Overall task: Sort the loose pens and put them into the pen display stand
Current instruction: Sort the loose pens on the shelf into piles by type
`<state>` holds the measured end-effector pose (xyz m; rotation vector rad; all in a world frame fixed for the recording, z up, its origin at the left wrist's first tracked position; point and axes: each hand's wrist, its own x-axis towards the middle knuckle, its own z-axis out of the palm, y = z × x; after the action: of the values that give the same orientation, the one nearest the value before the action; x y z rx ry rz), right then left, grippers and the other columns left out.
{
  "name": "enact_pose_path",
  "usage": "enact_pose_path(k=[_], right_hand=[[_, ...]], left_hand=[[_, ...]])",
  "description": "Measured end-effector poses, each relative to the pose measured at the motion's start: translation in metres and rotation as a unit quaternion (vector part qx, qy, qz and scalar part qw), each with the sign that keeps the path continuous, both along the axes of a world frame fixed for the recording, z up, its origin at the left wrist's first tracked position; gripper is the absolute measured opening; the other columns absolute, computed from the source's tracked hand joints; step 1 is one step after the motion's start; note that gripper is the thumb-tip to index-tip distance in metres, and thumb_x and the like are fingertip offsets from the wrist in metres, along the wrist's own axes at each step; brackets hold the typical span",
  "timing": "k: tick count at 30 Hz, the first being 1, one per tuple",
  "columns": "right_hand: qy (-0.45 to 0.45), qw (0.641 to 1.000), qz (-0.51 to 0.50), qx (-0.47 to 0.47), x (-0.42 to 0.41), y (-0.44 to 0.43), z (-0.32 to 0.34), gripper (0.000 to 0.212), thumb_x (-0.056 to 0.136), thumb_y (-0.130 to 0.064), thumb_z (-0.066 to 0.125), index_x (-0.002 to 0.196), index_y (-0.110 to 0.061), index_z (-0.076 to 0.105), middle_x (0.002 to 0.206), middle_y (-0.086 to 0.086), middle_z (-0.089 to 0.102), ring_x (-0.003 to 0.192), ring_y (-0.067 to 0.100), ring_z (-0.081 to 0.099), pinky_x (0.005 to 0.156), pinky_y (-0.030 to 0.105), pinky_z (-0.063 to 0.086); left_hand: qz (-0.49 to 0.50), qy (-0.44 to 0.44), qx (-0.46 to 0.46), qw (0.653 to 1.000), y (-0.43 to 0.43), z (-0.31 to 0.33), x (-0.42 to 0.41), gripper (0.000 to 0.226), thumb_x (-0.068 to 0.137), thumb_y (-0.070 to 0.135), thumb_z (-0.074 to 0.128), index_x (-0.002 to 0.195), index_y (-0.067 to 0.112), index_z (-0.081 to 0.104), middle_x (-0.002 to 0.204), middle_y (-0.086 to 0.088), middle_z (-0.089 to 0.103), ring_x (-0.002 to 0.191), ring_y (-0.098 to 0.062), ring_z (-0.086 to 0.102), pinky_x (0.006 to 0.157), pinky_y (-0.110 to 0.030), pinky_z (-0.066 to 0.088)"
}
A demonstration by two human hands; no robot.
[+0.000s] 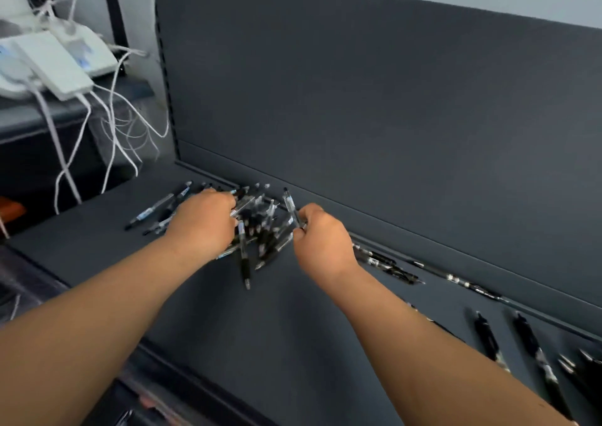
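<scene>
Gathering from the pen pile (pixel 264 227), the left hand (pixel 203 222) clutches several pens. The right hand (pixel 321 240) pinches one pen (pixel 291 207); align tips before lifting.

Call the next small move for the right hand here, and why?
Probably lift the pen clear of the pile. The right hand is already closed on its lower end, with the pen tilted up, while the left hand rests on the heap's left side. No display stand is in view, so its destination can't be judged.
</scene>
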<state>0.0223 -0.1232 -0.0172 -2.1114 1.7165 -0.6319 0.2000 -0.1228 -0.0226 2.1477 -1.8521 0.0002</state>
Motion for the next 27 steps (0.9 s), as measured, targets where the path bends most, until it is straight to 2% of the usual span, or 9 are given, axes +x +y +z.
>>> enact_pose_path(k=[4,9,12,15,19,24,27], right_hand=[[0.012,0.999,-0.005,0.035,0.031,-0.012,-0.001,0.024,0.09,-0.005,0.045,0.114,-0.006,0.05,0.105,0.015,0.063,0.092,0.031,0.061,0.067,0.028,0.041],[0.01,0.996,-0.026,0.084,0.054,-0.022,-0.005,0.029,0.088,-0.001,0.047,0.116,-0.005,0.047,0.12,0.015,0.043,0.091,0.034,0.058,0.068,0.031,0.043],[0.018,0.995,-0.013,0.096,0.059,-0.024,-0.011,0.029,0.095,-0.019,0.049,0.121,-0.007,0.048,0.128,0.014,0.039,0.099,0.035,0.058,0.074,0.031,0.044],[0.027,0.996,0.011,0.086,0.054,-0.021,-0.013,0.032,0.097,-0.03,0.045,0.12,-0.009,0.051,0.127,0.011,0.044,0.109,0.033,0.052,0.086,0.036,0.046],[0.076,0.995,0.039,0.045,0.03,-0.011,-0.007,0.04,0.099,-0.035,0.041,0.133,-0.015,0.046,0.139,0.005,0.042,0.126,0.028,0.036,0.105,0.04,0.034],[0.164,0.986,0.016,0.015,-0.023,-0.003,-0.007,0.053,0.1,-0.041,0.036,0.148,-0.021,0.026,0.156,0.0,0.021,0.143,0.024,0.016,0.114,0.04,0.017],[0.189,0.982,-0.021,0.02,-0.058,0.002,-0.01,0.054,0.1,-0.042,0.035,0.149,-0.022,0.024,0.157,0.001,0.019,0.144,0.023,0.014,0.116,0.04,0.014]], left_hand=[[0.019,0.01,0.01,1.0,-0.005,0.0,0.024,0.017,0.091,0.021,0.057,0.1,0.009,0.065,0.103,-0.011,0.061,0.093,-0.03,0.058,0.074,-0.035,0.045],[0.016,0.002,0.01,1.0,-0.013,-0.008,0.03,0.033,0.09,0.033,0.059,0.117,0.013,0.061,0.116,-0.011,0.055,0.111,-0.03,0.05,0.087,-0.037,0.043],[-0.005,-0.017,0.041,0.999,-0.016,-0.016,0.029,0.053,0.09,0.048,0.053,0.134,0.018,0.048,0.132,-0.008,0.049,0.125,-0.029,0.039,0.1,-0.04,0.038],[-0.02,-0.018,0.066,0.997,-0.019,-0.019,0.028,0.062,0.091,0.055,0.046,0.142,0.021,0.038,0.143,-0.005,0.042,0.133,-0.027,0.032,0.108,-0.041,0.031],[-0.038,-0.038,0.063,0.997,-0.021,-0.015,0.023,0.068,0.092,0.058,0.039,0.147,0.021,0.028,0.152,-0.005,0.031,0.14,-0.025,0.023,0.114,-0.041,0.022],[-0.095,-0.057,0.047,0.993,-0.016,-0.004,-0.01,0.07,0.092,0.059,0.036,0.15,0.022,0.02,0.158,-0.004,0.018,0.145,-0.024,0.012,0.116,-0.042,0.013],[-0.139,-0.067,0.046,0.987,-0.014,0.0,-0.039,0.07,0.093,0.058,0.036,0.15,0.023,0.017,0.159,-0.003,0.014,0.146,-0.023,0.007,0.116,-0.042,0.01]])
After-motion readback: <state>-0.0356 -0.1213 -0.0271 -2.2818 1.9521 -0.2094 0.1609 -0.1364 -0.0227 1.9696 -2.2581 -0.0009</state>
